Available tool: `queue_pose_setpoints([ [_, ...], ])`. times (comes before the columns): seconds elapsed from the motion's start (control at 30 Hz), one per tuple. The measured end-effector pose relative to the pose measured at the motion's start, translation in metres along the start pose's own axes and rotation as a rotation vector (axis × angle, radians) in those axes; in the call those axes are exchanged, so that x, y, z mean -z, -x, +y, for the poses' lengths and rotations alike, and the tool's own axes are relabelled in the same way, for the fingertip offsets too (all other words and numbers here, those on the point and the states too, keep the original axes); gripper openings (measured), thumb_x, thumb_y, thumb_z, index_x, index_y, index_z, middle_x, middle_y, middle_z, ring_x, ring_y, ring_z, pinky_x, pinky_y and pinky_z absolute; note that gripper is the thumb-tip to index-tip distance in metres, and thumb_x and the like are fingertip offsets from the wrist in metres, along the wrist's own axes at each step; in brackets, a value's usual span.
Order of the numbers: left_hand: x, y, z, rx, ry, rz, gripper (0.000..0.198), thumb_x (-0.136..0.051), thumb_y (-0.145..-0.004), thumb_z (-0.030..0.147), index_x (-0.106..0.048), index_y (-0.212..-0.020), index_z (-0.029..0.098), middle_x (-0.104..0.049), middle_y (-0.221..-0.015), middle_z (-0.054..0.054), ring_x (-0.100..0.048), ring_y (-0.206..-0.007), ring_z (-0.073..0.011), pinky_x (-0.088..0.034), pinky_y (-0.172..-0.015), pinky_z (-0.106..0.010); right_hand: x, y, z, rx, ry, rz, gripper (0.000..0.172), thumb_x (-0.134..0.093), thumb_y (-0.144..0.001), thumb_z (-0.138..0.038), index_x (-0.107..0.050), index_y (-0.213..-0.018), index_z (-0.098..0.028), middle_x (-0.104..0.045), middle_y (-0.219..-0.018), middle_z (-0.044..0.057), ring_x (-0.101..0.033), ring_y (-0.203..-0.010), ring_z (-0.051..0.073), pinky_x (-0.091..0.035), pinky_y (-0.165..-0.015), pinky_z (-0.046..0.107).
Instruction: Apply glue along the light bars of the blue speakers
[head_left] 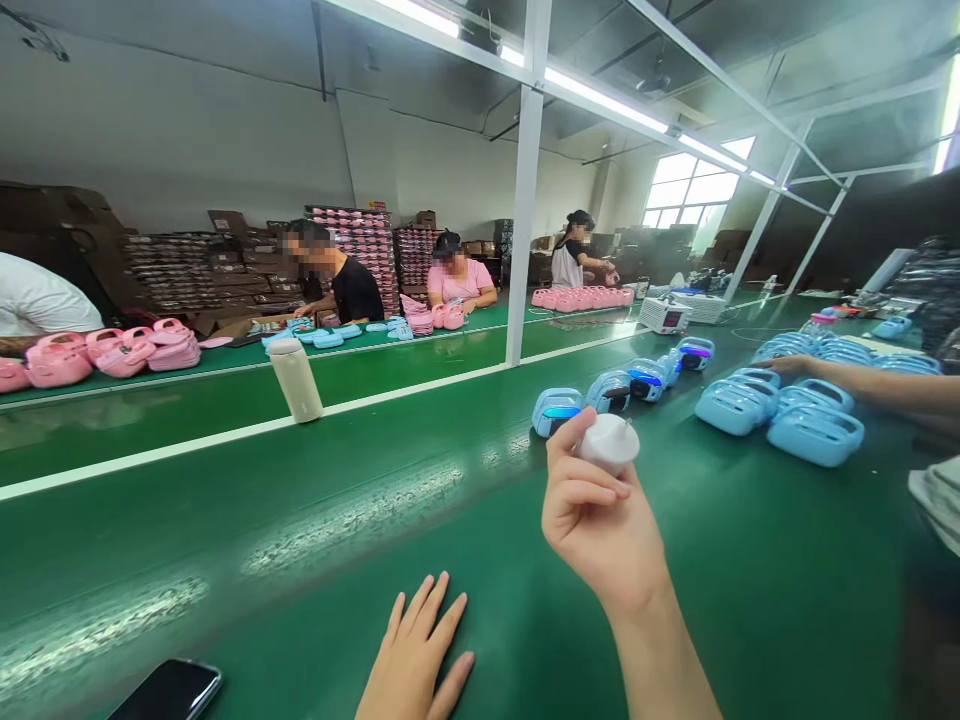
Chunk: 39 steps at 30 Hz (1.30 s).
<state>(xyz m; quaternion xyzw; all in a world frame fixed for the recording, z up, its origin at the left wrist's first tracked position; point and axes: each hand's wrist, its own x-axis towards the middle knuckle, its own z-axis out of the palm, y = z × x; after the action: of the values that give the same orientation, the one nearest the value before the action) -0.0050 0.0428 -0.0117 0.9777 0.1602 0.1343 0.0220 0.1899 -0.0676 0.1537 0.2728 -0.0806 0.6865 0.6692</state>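
My right hand point(604, 530) is raised above the green tabletop, its fingers closed around a small white round-bodied bottle point(609, 445) with a conical top and a thin tip pointing up. Part of the bottle is covered by my fingers. My left hand point(420, 645) lies flat on the tabletop with its fingers spread and holds nothing. Just beyond the right hand stands a row of blue handled plastic cases, the nearest one point(556, 410) with a lit blue panel.
A dark phone point(169, 690) lies at the lower left. A cream bottle point(295, 380) stands by the white line. On the right, a co-worker's arm point(870, 385) reaches over blue shells point(816, 432). A white post point(525, 220) rises mid-table. Pink cases point(60, 358) sit across, near other people.
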Motion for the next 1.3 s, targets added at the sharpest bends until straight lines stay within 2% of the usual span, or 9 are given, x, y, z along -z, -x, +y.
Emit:
queue_pose_setpoints([
  [0.2, -0.001, 0.001, -0.001, -0.014, -0.004, 0.013, 0.046, -0.044, -0.09, 0.04, -0.046, -0.134, 0.029, -0.048, -0.137, -0.01, -0.049, -0.123, -0.0319, -0.045, -0.095, -0.054, 0.001, -0.001, 0.0, 0.004, 0.014, -0.001, 0.014, -0.065, -0.086, 0.0, -0.059, -0.096, -0.009, -0.057, -0.07, -0.008, -0.042, -0.048, 0.005, -0.041, -0.053, 0.015],
  [0.37, 0.008, -0.004, 0.008, 0.057, 0.066, -0.101, 0.045, -0.041, -0.091, 0.037, -0.049, -0.133, 0.023, -0.045, -0.139, -0.013, -0.043, -0.127, -0.0333, -0.039, -0.098, -0.06, -0.003, 0.001, -0.001, 0.033, -0.013, 0.042, 0.009, -0.058, -0.084, -0.012, -0.058, -0.092, -0.009, -0.062, -0.085, -0.003, -0.041, -0.046, 0.005, -0.04, -0.051, 0.017],
  [0.53, 0.023, -0.014, 0.025, 0.174, 0.281, -0.197, 0.044, -0.048, -0.089, 0.031, -0.052, -0.13, 0.015, -0.039, -0.144, -0.018, -0.031, -0.135, -0.0331, -0.022, -0.109, -0.06, -0.02, 0.007, 0.019, 0.159, -0.078, 0.181, 0.037, -0.046, -0.078, -0.046, -0.058, -0.082, -0.012, -0.062, -0.084, 0.001, -0.036, -0.039, 0.006, -0.034, -0.041, 0.019],
  [0.7, 0.026, 0.002, 0.032, 0.257, 0.488, -0.276, 0.039, -0.045, -0.091, 0.035, -0.055, -0.125, 0.018, -0.04, -0.145, -0.011, -0.027, -0.139, -0.0244, -0.013, -0.114, -0.051, -0.025, 0.027, 0.043, 0.178, 0.181, 0.462, 0.057, -0.025, -0.089, -0.06, -0.053, -0.087, -0.01, -0.059, -0.088, -0.003, -0.034, -0.039, 0.001, -0.03, -0.04, 0.012],
  [0.8, 0.037, 0.029, 0.036, 0.299, 0.633, -0.281, 0.038, -0.042, -0.092, 0.037, -0.056, -0.123, 0.02, -0.046, -0.141, -0.007, -0.031, -0.137, -0.021, -0.015, -0.115, -0.048, -0.009, 0.059, 0.04, 0.018, 0.491, 0.688, 0.056, -0.025, -0.092, -0.058, -0.055, -0.088, -0.012, -0.058, -0.086, -0.003, -0.04, -0.046, 0.002, -0.033, -0.044, 0.011],
  [0.9, 0.054, 0.061, 0.046, 0.359, 0.751, -0.267, 0.039, -0.038, -0.092, 0.042, -0.057, -0.12, 0.023, -0.054, -0.134, -0.004, -0.04, -0.132, -0.0204, -0.018, -0.115, -0.047, 0.021, 0.097, 0.025, -0.148, 0.727, 0.836, 0.031, -0.064, -0.08, -0.044, -0.06, -0.083, -0.013, -0.058, -0.08, 0.002, -0.045, -0.051, 0.007, -0.04, -0.044, 0.014],
  [0.97, 0.065, 0.08, 0.055, 0.405, 0.804, -0.261, 0.039, -0.037, -0.092, 0.044, -0.058, -0.117, 0.023, -0.059, -0.128, -0.004, -0.049, -0.124, -0.0205, -0.023, -0.114, -0.046, 0.041, 0.117, 0.013, -0.222, 0.787, 0.868, 0.035, -0.081, -0.069, -0.039, -0.06, -0.08, -0.012, -0.058, -0.076, 0.004, -0.047, -0.052, 0.009, -0.044, -0.044, 0.016],
  [1.1, 0.08, 0.106, 0.075, 0.464, 0.864, -0.253, 0.038, -0.039, -0.091, 0.043, -0.061, -0.113, 0.023, -0.063, -0.12, -0.004, -0.058, -0.112, -0.0201, -0.039, -0.105, -0.039, 0.074, 0.131, 0.0, -0.374, 0.919, 0.832, 0.041, -0.08, -0.075, -0.045, -0.058, -0.083, -0.011, -0.055, -0.079, 0.005, -0.052, -0.059, 0.013, -0.048, -0.046, 0.019],
  [1.3, 0.081, 0.115, 0.088, 0.62, 0.91, -0.209, 0.033, -0.044, -0.089, 0.041, -0.065, -0.105, 0.021, -0.067, -0.111, -0.005, -0.062, -0.1, -0.0204, -0.047, -0.092, -0.035, 0.106, 0.121, 0.01, -0.465, 1.106, 0.587, 0.03, -0.062, -0.095, -0.036, -0.055, -0.084, -0.009, -0.052, -0.076, 0.002, -0.052, -0.062, 0.011, -0.047, -0.052, 0.018],
])
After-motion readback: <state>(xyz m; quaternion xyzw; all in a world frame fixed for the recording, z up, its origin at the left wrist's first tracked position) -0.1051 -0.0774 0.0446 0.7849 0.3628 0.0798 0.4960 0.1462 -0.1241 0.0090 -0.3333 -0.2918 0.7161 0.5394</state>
